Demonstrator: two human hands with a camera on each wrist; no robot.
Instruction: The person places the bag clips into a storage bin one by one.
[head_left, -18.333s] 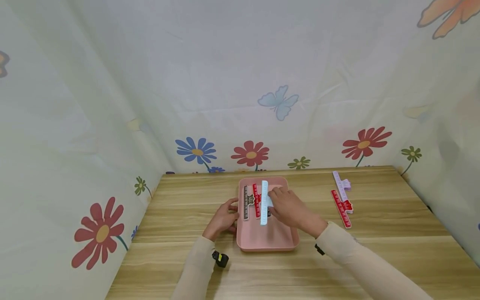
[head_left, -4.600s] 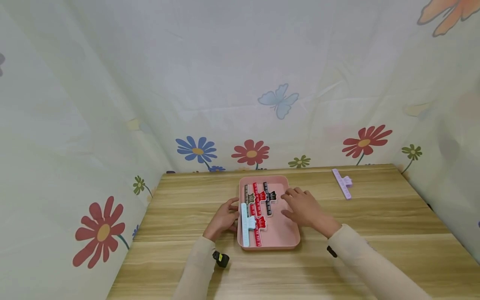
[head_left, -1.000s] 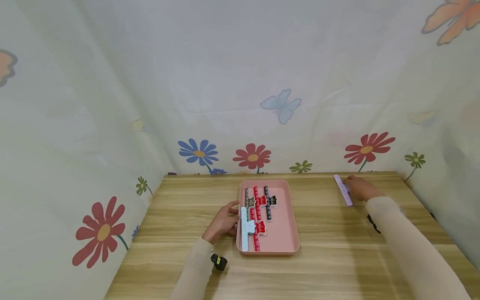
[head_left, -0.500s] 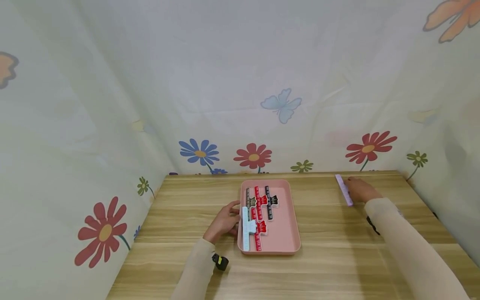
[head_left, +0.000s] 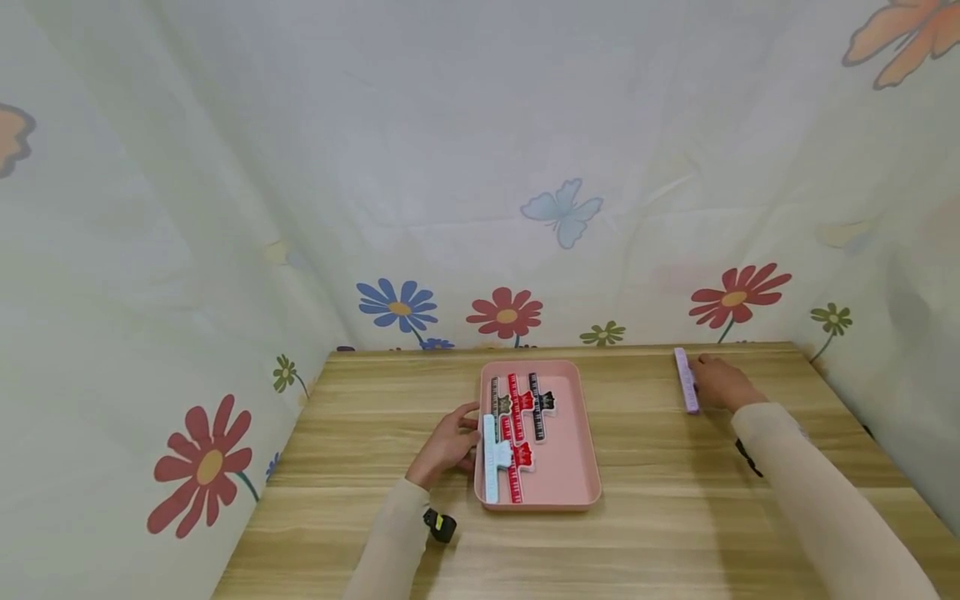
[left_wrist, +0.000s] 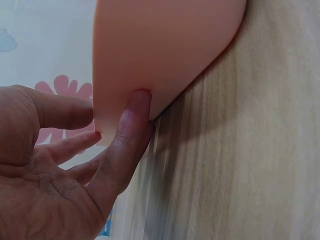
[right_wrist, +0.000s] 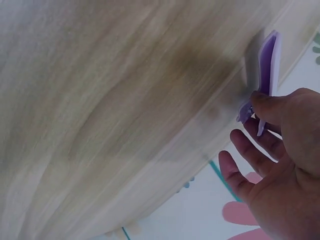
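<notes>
My right hand (head_left: pixel 723 383) pinches the bear-shaped handle of a long purple clip (head_left: pixel 686 382) at the back right of the table. In the right wrist view the thumb and index finger squeeze the purple clip (right_wrist: pixel 270 62), its long bar pointing up, while the other fingers are spread. A pink tray (head_left: pixel 566 475) lies in the middle. Against its left outer wall rest the fingertips of my left hand (head_left: pixel 447 440), as the left wrist view shows beside the tray wall (left_wrist: pixel 165 40). Inside are a light-blue clip (head_left: pixel 491 458), a black clip (head_left: pixel 537 408) and two red clips (head_left: pixel 515 479).
A dark grey clip (head_left: pixel 495 392) also lies in the tray, partly behind the light-blue one. The wood-grain table (head_left: pixel 637 533) ends at a flower-print curtain (head_left: pixel 645 208) behind and at both sides. A small black device (head_left: pixel 441 525) sits at the left wrist.
Over the last second the purple clip has turned slightly in my right hand, its bar now more upright in the head view. My left hand stays at the tray. Earlier, the light-blue clip and another red one went in.
</notes>
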